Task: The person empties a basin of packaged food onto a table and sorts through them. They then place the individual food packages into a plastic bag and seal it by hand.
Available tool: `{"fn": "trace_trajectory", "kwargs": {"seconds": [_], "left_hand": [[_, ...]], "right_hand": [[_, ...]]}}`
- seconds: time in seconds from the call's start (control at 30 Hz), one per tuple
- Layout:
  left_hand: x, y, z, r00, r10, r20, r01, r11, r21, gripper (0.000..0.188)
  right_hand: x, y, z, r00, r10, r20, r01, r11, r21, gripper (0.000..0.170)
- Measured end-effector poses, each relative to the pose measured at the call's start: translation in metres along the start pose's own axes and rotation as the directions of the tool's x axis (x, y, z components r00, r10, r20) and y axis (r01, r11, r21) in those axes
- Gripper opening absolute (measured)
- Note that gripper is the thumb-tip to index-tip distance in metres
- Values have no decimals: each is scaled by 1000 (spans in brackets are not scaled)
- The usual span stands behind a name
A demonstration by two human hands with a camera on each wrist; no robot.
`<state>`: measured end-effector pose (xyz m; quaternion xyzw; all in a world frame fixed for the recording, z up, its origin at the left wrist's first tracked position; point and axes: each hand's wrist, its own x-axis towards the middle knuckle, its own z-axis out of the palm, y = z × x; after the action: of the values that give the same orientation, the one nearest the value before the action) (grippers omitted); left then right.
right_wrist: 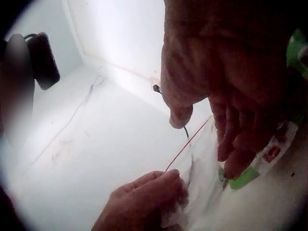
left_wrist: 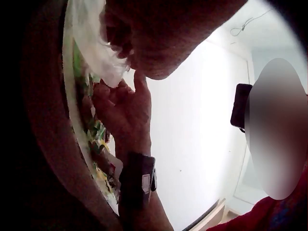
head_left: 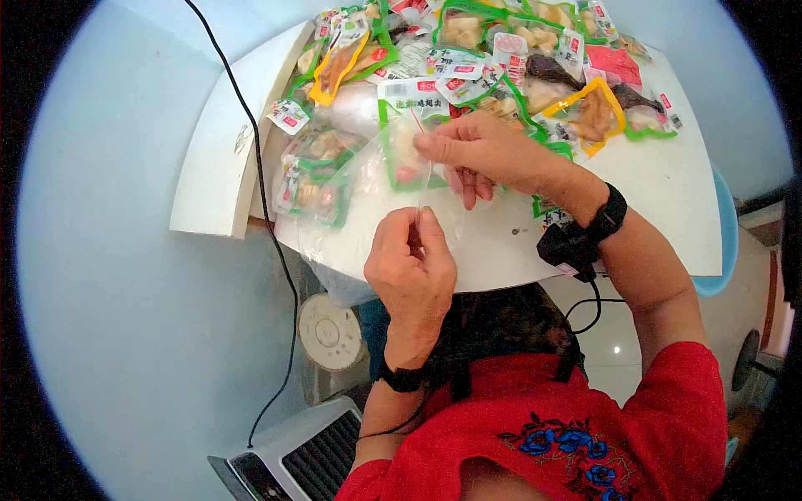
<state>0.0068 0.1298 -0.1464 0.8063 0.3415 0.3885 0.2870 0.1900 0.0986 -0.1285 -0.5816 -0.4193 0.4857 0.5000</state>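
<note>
A clear plastic zip bag (head_left: pixel 359 179) with a thin red strip (right_wrist: pixel 188 143) along its mouth is stretched between both hands over the near side of the table. My left hand (head_left: pixel 411 263) pinches the near end of the mouth between thumb and forefinger. At the far end, my right hand (head_left: pixel 493 154) pinches the bag with thumb and forefinger, its other fingers hanging loosely below. Through the film shows a green-edged food packet (head_left: pixel 409 104) lying on the table. In the right wrist view the red strip runs from the left hand (right_wrist: pixel 139 199) up toward the right hand (right_wrist: pixel 216 91).
Many vacuum-sealed food packets (head_left: pixel 464 33) are heaped across the back of the white table (head_left: pixel 668 192). Yellow-edged packets (head_left: pixel 597 113) lie among them. A black cable (head_left: pixel 261 167) hangs at the left. A blue tub (head_left: pixel 727 234) stands beyond the table's right edge.
</note>
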Motion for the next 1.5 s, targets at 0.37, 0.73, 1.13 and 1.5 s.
{"fn": "trace_trajectory", "kwargs": {"seconds": [0.37,0.73,1.13,1.5], "left_hand": [[5,-4,-10,940,250,-231,-226,966,126,7],[-8,-16,-4,931,343,-127,-320,932,171,10],[-9,-43,11,962,265,-58,-261,963,70,14],[-11,-48,13,954,280,-108,-281,960,10,11]], "right_hand": [[-8,5,6,984,-135,113,170,893,-416,25],[-17,-24,-10,981,150,125,-60,843,-535,19],[-8,-17,-25,982,-115,-150,56,935,-350,17],[-101,-9,-33,756,-430,-493,-150,620,-770,31]]}}
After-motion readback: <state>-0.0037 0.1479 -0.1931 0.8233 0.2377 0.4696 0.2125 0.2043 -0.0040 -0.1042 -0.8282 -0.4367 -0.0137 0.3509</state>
